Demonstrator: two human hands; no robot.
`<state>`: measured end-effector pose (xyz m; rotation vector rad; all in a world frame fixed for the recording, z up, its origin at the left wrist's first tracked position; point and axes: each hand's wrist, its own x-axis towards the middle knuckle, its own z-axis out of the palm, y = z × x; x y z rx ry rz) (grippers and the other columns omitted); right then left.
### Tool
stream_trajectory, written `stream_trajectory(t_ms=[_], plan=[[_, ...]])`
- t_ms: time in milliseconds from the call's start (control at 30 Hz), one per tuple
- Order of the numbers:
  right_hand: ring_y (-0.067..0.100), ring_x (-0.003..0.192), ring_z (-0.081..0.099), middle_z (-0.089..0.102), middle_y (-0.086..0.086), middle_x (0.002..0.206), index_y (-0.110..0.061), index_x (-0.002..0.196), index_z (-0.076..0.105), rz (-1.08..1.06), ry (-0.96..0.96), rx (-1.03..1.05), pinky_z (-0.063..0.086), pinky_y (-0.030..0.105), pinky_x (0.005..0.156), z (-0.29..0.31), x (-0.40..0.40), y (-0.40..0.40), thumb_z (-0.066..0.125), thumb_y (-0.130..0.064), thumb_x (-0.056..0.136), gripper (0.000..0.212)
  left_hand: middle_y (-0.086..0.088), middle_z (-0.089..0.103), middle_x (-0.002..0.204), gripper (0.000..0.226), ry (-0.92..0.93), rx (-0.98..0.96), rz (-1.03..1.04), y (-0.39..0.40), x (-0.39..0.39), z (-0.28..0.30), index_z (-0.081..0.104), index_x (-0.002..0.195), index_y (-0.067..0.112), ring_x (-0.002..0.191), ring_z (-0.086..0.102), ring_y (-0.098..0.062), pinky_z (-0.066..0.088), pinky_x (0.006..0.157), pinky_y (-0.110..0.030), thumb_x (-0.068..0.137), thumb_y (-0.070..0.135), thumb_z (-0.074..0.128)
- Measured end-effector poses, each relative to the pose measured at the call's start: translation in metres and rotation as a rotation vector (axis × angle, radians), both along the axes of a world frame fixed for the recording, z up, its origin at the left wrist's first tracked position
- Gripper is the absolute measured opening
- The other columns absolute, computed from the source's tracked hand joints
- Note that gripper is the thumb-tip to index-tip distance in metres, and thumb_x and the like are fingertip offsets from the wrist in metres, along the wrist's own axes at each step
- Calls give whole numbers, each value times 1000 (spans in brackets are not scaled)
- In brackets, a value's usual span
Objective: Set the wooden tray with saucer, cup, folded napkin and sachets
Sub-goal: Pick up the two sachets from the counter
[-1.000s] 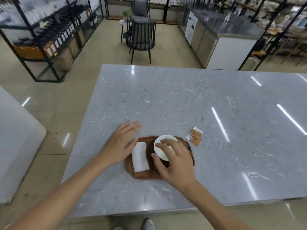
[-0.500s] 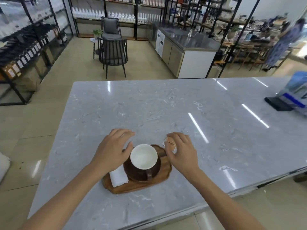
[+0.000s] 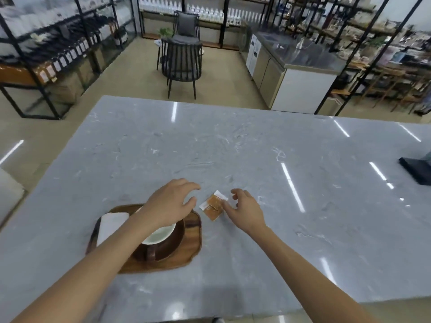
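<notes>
A wooden tray lies on the grey marble table near its front edge. On the tray a dark saucer carries a cup with a white inside and a dark handle. A folded white napkin rests on the tray's left part. Two orange and white sachets lie on the table just right of the tray. My left hand hovers over the cup's far side, fingers apart and holding nothing. My right hand touches the sachets' right edge with its fingertips.
A dark flat object sits at the table's right edge. Beyond the table stand dark chairs, a steel counter and black shelving racks.
My right hand has slid right, uncovering the sachets on the table. My left hand has left the tray's edge and now hovers above the cup. The camera view has shifted.
</notes>
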<state>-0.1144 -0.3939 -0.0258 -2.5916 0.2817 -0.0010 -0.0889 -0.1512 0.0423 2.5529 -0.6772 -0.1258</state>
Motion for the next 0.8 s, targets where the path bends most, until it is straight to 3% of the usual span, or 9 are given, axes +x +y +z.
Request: stream_trajectory(t_ms=[133,333,467,567,633,700,800], plan=[[23,121,56,58,3,132,-19,138,51,117,42,-46,51,39,92,-15,29,-7,52,-76,81,80,6,54,142,41,53,17,65,-39,5,-13,51,141,29,129,50,-16,45,106,-35,101,36,49],[23,110,57,55,3,118,-18,118,60,194,54,-6,52,37,89,-34,50,-17,69,-65,75,64,3,53,145,44,98,-8,209,-63,6,-35,51,142,25,133,45,-17,39,109,-33,100,36,51],[22,100,56,57,3,107,-18,108,58,212,18,164,50,36,89,-36,55,-25,83,-43,71,50,2,53,145,47,169,-120,291,-70,3,-44,50,143,22,132,50,-16,42,111,-33,99,33,57],[14,74,59,62,-5,83,-22,98,53,274,-10,308,48,29,70,-34,54,-31,84,-21,72,41,4,57,139,45,201,-227,376,-76,2,-51,51,140,24,123,55,-12,46,105,-31,97,29,61],[3,64,60,65,-10,77,-24,96,55,258,-27,434,46,19,63,-33,50,-36,82,-13,77,35,3,58,138,46,209,-249,409,-81,1,-56,52,140,22,121,56,-12,47,105,-31,96,28,62],[3,71,68,71,-11,85,-25,97,61,230,-54,595,49,14,66,-30,45,-39,76,-5,84,28,2,59,138,47,217,-259,430,-87,0,-59,52,141,20,123,57,-13,47,106,-33,96,27,63],[7,81,73,75,-12,95,-24,103,66,274,-44,708,55,16,72,-16,35,-45,70,1,88,29,1,65,132,41,216,-319,428,-96,-4,-59,58,136,19,119,62,-13,50,103,-36,96,25,64]])
